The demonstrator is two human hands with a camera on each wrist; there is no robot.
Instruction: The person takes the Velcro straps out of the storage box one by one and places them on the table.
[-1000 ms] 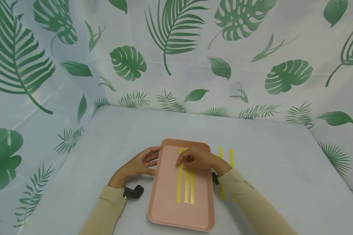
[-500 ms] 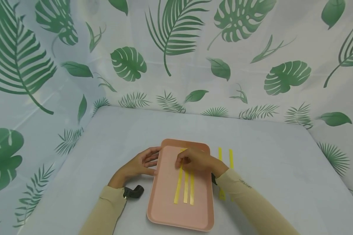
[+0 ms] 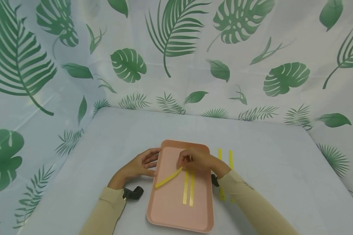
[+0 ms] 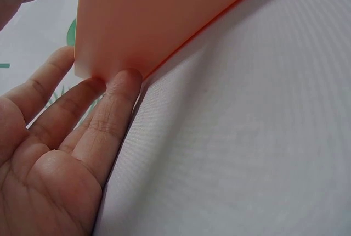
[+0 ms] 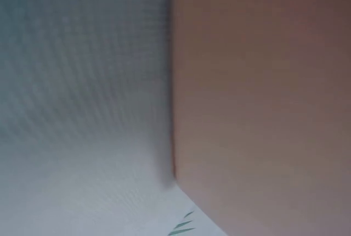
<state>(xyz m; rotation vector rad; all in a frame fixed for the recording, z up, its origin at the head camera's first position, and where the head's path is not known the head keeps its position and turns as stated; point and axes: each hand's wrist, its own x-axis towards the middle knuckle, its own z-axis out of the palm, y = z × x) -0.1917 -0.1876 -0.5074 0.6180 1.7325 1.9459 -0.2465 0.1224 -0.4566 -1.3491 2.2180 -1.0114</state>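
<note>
In the head view a pink tray (image 3: 170,212) lies on the table. My right hand (image 3: 195,160) is over its upper half, pinching the end of a thin yellow strip (image 3: 168,179). That strip slants toward the tray's left rim. Beside it, two more yellow strips (image 3: 185,191) lie lengthwise in the tray, their far ends hidden under the hand. My left hand (image 3: 139,165) rests its fairly straight fingers and thumb against the tray's left side. The left wrist view shows the fingertips (image 4: 125,82) touching the tray's outer wall (image 4: 131,22). In the right wrist view only the tray's side (image 5: 263,104) shows.
Two yellow strips (image 3: 231,160) lie on the white tabletop (image 3: 270,163) right of the tray, partly covered by the right forearm. A leaf-printed cloth (image 3: 176,65) surrounds the table at the back and sides.
The leftmost yellow strip, lengthwise earlier, has swung its near end left toward the tray's rim, with the right hand at its other end. The left hand has kept its place.
</note>
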